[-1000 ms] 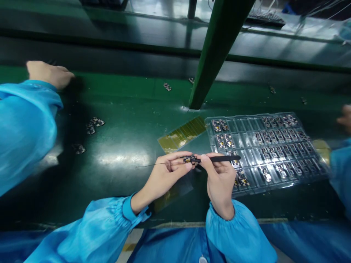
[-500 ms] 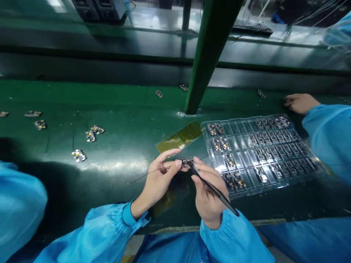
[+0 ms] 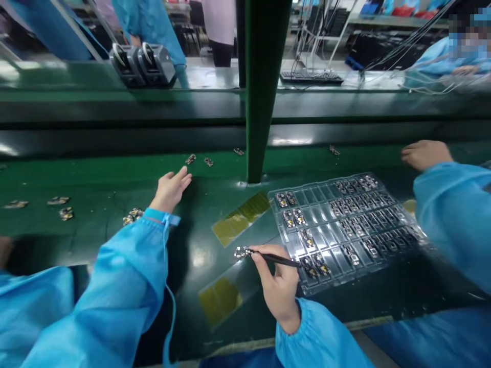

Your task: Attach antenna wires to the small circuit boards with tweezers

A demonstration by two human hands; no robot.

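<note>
My left hand (image 3: 172, 188) is stretched out over the bench with its fingers extended and nothing gripped in them. Just beyond its fingertips lies a small circuit board (image 3: 191, 159), with a second board (image 3: 208, 162) to its right. Black tweezers (image 3: 282, 260) are held in my right hand (image 3: 278, 281). At the thumb and fingertips of that hand, by the tweezers' end, is another small circuit board (image 3: 241, 252); whether fingers or tweezers grip it is unclear. A clear plastic tray (image 3: 317, 197) with rows of boards stands right of this hand.
Sheets of amber film (image 3: 241, 217) lie between my hands. A green post (image 3: 264, 102) rises from the bench. More boards (image 3: 66, 213) are scattered at left. A co-worker's hand (image 3: 427, 155) rests beyond the tray at right, and a blue sleeve (image 3: 38, 301) reaches in at left.
My left hand has left the board held between both hands and moved forward and left. A board now lies by its fingertips where none showed before. The camera view has tilted up.
</note>
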